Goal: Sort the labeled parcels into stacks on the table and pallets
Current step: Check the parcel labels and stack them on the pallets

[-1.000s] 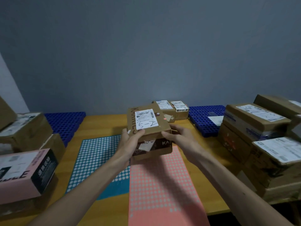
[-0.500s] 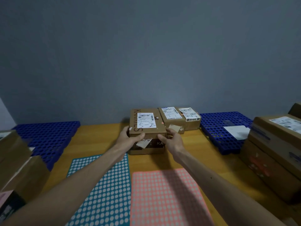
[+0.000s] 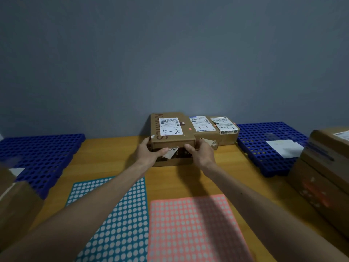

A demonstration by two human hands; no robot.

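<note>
The 5-2 parcel (image 3: 172, 129) sits at the far edge of the wooden table (image 3: 113, 154) — apparently atop another carton (image 3: 174, 161) — with left hand (image 3: 149, 154) and right hand (image 3: 200, 154) each curled round a near corner, thumbs on its front

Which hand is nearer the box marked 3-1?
Right. The right hand grips the 5-2 box at the corner beside the 3-1 box; the left hand grips its opposite corner.

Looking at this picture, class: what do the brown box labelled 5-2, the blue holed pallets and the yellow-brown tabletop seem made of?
Brown box labelled 5-2: matt cardboard, by its folded edges and paper label. Blue holed pallets: probably moulded plastic, uniform colour, regular hole grid. Yellow-brown tabletop: smooth wood or laminate; grain unclear.
</note>
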